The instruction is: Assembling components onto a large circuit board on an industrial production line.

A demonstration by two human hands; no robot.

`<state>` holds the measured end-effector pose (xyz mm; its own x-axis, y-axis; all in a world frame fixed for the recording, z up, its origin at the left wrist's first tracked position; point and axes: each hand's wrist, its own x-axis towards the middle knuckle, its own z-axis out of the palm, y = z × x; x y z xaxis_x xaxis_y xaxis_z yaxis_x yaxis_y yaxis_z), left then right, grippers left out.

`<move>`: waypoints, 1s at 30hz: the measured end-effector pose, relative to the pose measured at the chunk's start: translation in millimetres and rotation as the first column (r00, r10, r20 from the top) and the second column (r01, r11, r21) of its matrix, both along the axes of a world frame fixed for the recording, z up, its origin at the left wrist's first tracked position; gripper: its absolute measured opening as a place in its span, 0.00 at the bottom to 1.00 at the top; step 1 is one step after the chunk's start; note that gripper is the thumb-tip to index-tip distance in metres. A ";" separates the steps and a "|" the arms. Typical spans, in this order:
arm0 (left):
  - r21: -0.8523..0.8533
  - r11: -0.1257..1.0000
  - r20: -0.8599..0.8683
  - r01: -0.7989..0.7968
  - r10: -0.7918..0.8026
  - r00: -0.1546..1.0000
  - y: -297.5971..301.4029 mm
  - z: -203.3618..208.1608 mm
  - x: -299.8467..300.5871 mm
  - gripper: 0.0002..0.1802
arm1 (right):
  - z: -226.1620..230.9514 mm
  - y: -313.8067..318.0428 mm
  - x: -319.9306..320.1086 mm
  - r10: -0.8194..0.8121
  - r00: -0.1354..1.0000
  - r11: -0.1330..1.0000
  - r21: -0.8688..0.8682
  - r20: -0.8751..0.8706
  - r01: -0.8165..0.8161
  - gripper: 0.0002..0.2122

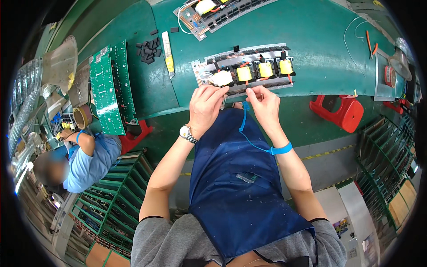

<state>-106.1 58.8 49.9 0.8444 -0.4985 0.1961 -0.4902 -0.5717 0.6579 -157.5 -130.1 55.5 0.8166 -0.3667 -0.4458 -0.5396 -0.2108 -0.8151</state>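
Observation:
A circuit board [245, 67] with a row of yellow-wrapped transformers [265, 69] lies across the bench before me. At its left end sits a paler wrapped part [222, 78] with white wires. My left hand [206, 109], with a wristwatch, is closed at the board's near edge below that part. The fingers of my right hand [264, 107] are pinched at the same edge, just below a short red-orange wire [247, 82]. What either hand holds is too small to make out. A blue wrist strap [281, 149] circles my right wrist, its cord hanging down.
Another board [195, 20] lies at the far edge. Black blocks [149, 50] and a yellow-handled knife-like tool [168, 55] lie left, beside upright green circuit boards [106, 89]. Orange-handled pliers [372, 44] lie far right. Red stools [342, 113] stand below; a co-worker [91, 155] sits left.

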 end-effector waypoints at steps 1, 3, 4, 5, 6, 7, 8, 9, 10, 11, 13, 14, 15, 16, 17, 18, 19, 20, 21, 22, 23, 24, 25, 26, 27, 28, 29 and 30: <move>0.008 1.000 0.028 0.005 -0.006 1.000 -1.4 -0.2 0.8 0.17 | -6.0 -0.4 -0.5 -0.011 0.999 1.000 -0.027 0.041 0.012 0.12; 0.023 1.000 0.024 0.014 -0.014 1.000 -1.6 -2.2 0.5 0.18 | -5.5 0.0 3.3 0.005 0.998 0.998 -0.066 0.062 0.000 0.12; 0.036 0.999 0.020 0.020 -0.021 1.000 -1.9 -2.6 -0.3 0.19 | -4.0 -0.5 4.4 0.023 0.996 0.994 -0.107 0.083 -0.014 0.12; 0.038 0.999 0.020 0.021 -0.021 1.000 -2.9 4.4 -1.0 0.19 | -2.9 -1.8 4.0 0.040 0.997 0.992 -0.119 0.061 -0.032 0.10; 0.098 0.995 0.026 0.019 -0.022 0.999 -5.9 17.0 0.5 0.20 | 0.0 -5.2 3.2 0.037 0.997 0.992 -0.121 0.063 -0.029 0.10; 0.158 0.987 0.033 0.017 -0.023 0.999 -8.8 24.4 2.0 0.21 | 4.9 -10.3 1.4 0.071 0.983 0.967 -0.253 0.168 -0.026 0.08; 0.157 0.987 0.034 0.016 -0.022 0.999 -10.9 26.4 1.6 0.21 | 11.4 -16.2 0.0 0.120 0.957 0.926 -0.377 0.264 -0.012 0.07; 0.146 0.988 0.037 0.050 -0.056 0.998 -13.2 27.5 0.6 0.22 | 19.9 -25.1 0.1 0.176 0.965 0.896 -0.438 0.194 -0.076 0.07; 0.135 0.987 0.040 0.085 -0.091 0.995 -16.2 27.2 -0.4 0.23 | 25.8 -31.0 4.1 0.231 0.949 0.873 -0.477 0.213 -0.105 0.07; 0.160 0.982 0.085 0.103 -0.118 0.989 -23.4 24.1 1.3 0.25 | 22.8 -36.3 7.4 0.287 0.926 0.865 -0.482 0.245 -0.140 0.06; 0.188 0.971 0.149 0.150 -0.179 0.973 -35.8 12.4 6.1 0.25 | 14.6 -46.7 16.2 0.343 0.898 0.854 -0.491 0.277 -0.175 0.06; 0.221 0.956 0.206 0.195 -0.241 0.948 -41.5 10.2 8.6 0.24 | 10.2 -51.0 20.0 0.415 0.863 0.840 -0.486 0.289 -0.241 0.06; 0.238 0.946 0.182 0.223 -0.268 0.946 -45.6 10.7 11.4 0.20 | 7.4 -54.0 21.9 0.483 0.822 0.821 -0.482 0.302 -0.306 0.05; 0.239 0.945 0.181 0.223 -0.269 0.946 -46.4 7.9 15.0 0.20 | 6.1 -57.0 22.4 0.483 0.822 0.822 -0.480 0.303 -0.306 0.05; 0.252 0.931 0.186 0.265 -0.316 0.930 -46.3 5.3 19.9 0.18 | 8.6 -59.1 24.8 0.509 0.812 0.808 -0.484 0.285 -0.337 0.05; 0.265 0.914 0.190 0.307 -0.362 0.913 -46.3 3.8 22.5 0.16 | 10.9 -60.5 26.1 0.535 0.801 0.793 -0.487 0.268 -0.367 0.04; 0.255 0.920 0.201 0.299 -0.353 0.914 -46.8 3.0 22.4 0.12 | 12.0 -61.1 25.6 0.536 0.800 0.801 -0.461 0.270 -0.382 0.04; 0.257 0.919 0.201 0.299 -0.353 0.914 -49.3 2.8 23.0 0.12 | 12.2 -63.1 25.6 0.536 0.799 0.802 -0.461 0.272 -0.381 0.04; 0.203 0.938 0.197 0.280 -0.319 0.927 -52.5 2.5 23.2 0.09 | 12.0 -65.6 25.4 0.535 0.801 0.810 -0.431 0.267 -0.398 0.04; 0.148 0.954 0.191 0.259 -0.285 0.939 -55.7 2.2 23.1 0.06 | 11.9 -67.9 25.3 0.535 0.803 0.817 -0.401 0.262 -0.414 0.04; 0.150 0.955 0.190 0.257 -0.283 0.940 -59.0 3.3 22.9 0.06 | 13.0 -69.7 25.4 0.536 0.802 0.817 -0.399 0.263 -0.416 0.04; 0.118 0.969 0.161 0.217 -0.234 0.959 -62.5 4.4 22.7 0.05 | 14.9 -71.3 25.7 0.545 0.798 0.818 -0.373 0.258 -0.438 0.04; 0.088 0.981 0.130 0.174 -0.185 0.974 -65.7 5.5 22.5 0.04 | 16.3 -72.6 26.3 0.554 0.793 0.817 -0.346 0.252 -0.461 0.04; 0.087 0.981 0.128 0.174 -0.184 0.975 -69.2 7.0 22.0 0.04 | 17.2 -74.4 26.7 0.555 0.793 0.817 -0.346 0.251 -0.462 0.04; 0.123 0.981 0.099 0.147 -0.160 0.982 -72.3 8.8 21.2 0.06 | 17.8 -76.0 27.3 0.565 0.786 0.812 -0.335 0.251 -0.477 0.04; 0.159 0.980 0.070 0.121 -0.134 0.989 -75.3 9.5 19.7 0.07 | 17.6 -76.9 27.7 0.576 0.778 0.807 -0.325 0.251 -0.493 0.04; 0.159 0.980 0.069 0.119 -0.131 0.989 -78.5 9.7 18.4 0.07 | 16.5 -77.1 28.5 0.578 0.777 0.806 -0.324 0.250 -0.495 0.04; 0.175 0.981 0.076 0.086 -0.100 0.992 -81.8 9.8 17.1 0.07 | 14.6 -77.1 29.0 0.593 0.764 0.793 -0.350 0.255 -0.499 0.04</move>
